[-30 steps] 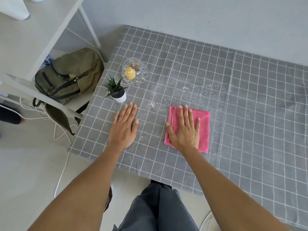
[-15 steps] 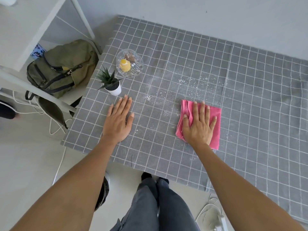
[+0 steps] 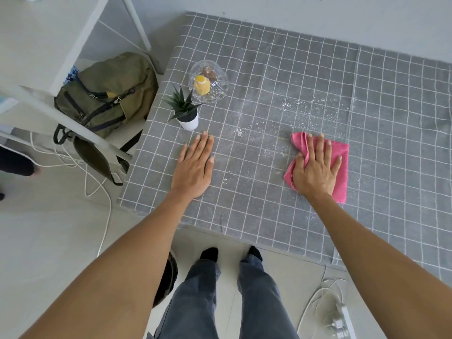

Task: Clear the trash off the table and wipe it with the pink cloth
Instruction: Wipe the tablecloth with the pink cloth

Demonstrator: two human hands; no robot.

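Pink cloth (image 3: 338, 167) has slid rightward, away from the potted plant (image 3: 186, 111).
Right hand (image 3: 314, 170) presses it, fingers spread; wiping continues, white crumbs (image 3: 297, 105) remain on the counter (image 3: 281, 69).

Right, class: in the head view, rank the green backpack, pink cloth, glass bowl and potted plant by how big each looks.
1. green backpack, though it sits on the floor, farther from the camera
2. pink cloth, partly under the right hand
3. glass bowl and potted plant: too alike to rank

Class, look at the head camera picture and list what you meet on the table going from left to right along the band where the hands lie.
Potted plant → left hand → scattered white crumbs → right hand, pressed flat on the pink cloth.
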